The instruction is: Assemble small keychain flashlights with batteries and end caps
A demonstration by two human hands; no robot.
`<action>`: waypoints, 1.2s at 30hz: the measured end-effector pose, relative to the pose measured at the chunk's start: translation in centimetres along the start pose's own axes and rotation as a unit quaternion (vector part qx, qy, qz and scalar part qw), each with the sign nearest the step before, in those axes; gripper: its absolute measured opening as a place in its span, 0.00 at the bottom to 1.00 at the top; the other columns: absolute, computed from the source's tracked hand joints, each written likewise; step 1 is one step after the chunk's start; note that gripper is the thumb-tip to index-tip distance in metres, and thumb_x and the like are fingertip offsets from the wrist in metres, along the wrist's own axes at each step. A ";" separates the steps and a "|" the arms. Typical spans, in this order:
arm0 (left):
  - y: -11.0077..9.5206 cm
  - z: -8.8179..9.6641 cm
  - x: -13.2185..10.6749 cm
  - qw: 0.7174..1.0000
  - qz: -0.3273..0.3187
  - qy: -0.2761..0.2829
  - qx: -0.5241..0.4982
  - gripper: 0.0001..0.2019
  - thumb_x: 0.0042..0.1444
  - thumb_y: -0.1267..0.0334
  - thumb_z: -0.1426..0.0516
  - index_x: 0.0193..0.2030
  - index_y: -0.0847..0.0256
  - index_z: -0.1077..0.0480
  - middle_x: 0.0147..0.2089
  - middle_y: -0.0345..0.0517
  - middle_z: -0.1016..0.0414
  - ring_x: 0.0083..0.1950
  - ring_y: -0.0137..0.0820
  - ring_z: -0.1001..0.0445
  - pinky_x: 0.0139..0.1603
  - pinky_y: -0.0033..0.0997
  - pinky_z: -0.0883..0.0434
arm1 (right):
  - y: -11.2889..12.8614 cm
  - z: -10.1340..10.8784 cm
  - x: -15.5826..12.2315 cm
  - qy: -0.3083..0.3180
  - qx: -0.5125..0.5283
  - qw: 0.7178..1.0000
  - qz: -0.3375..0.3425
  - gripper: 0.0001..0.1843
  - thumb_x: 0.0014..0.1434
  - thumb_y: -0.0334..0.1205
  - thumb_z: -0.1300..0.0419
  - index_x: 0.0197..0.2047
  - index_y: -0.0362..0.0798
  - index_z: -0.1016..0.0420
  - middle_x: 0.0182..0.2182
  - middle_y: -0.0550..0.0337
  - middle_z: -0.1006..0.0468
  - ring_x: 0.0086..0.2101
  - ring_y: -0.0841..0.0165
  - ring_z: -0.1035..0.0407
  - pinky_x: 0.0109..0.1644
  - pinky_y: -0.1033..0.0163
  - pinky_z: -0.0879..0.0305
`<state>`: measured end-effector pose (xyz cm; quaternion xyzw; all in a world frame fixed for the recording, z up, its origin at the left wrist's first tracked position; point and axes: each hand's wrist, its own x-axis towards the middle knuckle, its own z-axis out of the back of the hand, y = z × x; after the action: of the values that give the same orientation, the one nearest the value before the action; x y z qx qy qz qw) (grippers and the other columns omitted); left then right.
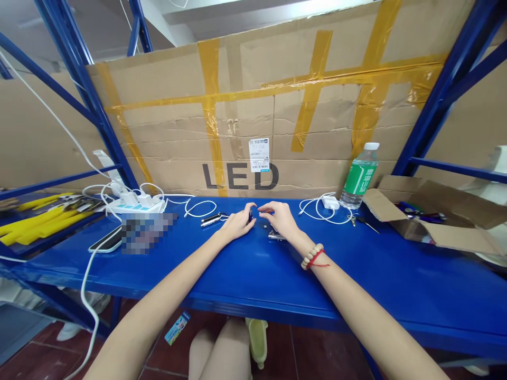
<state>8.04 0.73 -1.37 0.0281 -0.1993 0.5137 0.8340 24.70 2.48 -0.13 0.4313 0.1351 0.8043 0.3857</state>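
My left hand (236, 224) rests on the blue shelf top, its fingers closed round a small dark blue piece (250, 216) that is mostly hidden. Facing it, a short gap away, my right hand (282, 219) has thumb and fingertips pinched together; what they hold, if anything, is too small to name. Under the right palm lies a shiny silver metal piece (274, 236), partly covered. A tiny pale bit (265, 226) sits between the hands. Just left of my left hand is a slim black-and-silver metal object (211, 219).
A water bottle (359, 177) and an open cardboard box (435, 211) stand at the right, near a white charger (330, 201) with its cable. Left are a power strip (137, 205), a phone (106, 239) and yellow-handled tools (43, 221). A large carton (170, 132) walls the back.
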 end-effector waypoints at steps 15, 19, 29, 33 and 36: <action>0.2 -0.2 0.1 1.000 0.003 0.003 -0.008 0.16 0.60 0.67 0.59 0.55 0.60 0.53 0.49 0.51 0.30 0.48 0.39 0.28 0.42 0.36 0.31 | 1.0 -0.5 -0.3 -0.034 0.072 0.994 -0.076 0.12 0.53 0.45 0.42 0.31 0.46 0.21 0.25 0.58 0.21 0.22 0.70 0.31 0.26 0.67 0.37; 0.3 -0.1 0.1 1.000 -0.002 0.008 -0.014 0.11 0.61 0.67 0.60 0.49 0.60 0.47 0.46 0.51 0.30 0.47 0.38 0.28 0.42 0.35 0.32 | 0.8 -0.5 -0.2 -0.062 0.160 0.977 -0.126 0.14 0.49 0.47 0.40 0.29 0.43 0.21 0.23 0.56 0.22 0.21 0.69 0.31 0.20 0.69 0.39; -0.5 0.6 -0.2 0.999 0.009 0.021 -0.023 0.13 0.63 0.56 0.63 0.42 0.59 0.43 0.42 0.48 0.31 0.44 0.40 0.28 0.39 0.36 0.33 | 0.2 -0.4 0.2 -0.034 0.203 0.975 -0.086 0.11 0.47 0.42 0.39 0.31 0.44 0.21 0.30 0.54 0.20 0.31 0.66 0.27 0.32 0.67 0.31; -0.6 0.8 -0.3 0.999 0.008 0.015 -0.035 0.14 0.64 0.57 0.64 0.43 0.58 0.43 0.41 0.47 0.30 0.42 0.39 0.27 0.38 0.35 0.33 | 0.1 -0.1 0.4 -0.005 0.197 0.978 -0.073 0.11 0.45 0.42 0.38 0.29 0.43 0.21 0.29 0.54 0.20 0.30 0.67 0.27 0.35 0.66 0.31; -0.4 0.9 -0.4 0.999 -0.018 -0.006 -0.048 0.13 0.64 0.58 0.64 0.44 0.58 0.42 0.42 0.47 0.30 0.43 0.37 0.27 0.39 0.33 0.33 | -0.1 0.3 0.5 0.013 0.189 0.979 -0.080 0.15 0.44 0.46 0.38 0.29 0.42 0.21 0.27 0.53 0.20 0.26 0.68 0.28 0.24 0.68 0.35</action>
<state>8.00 0.00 -0.62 -0.0056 -0.2284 0.4884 0.8422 24.75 2.89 0.31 0.4735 0.3239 0.7365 0.3584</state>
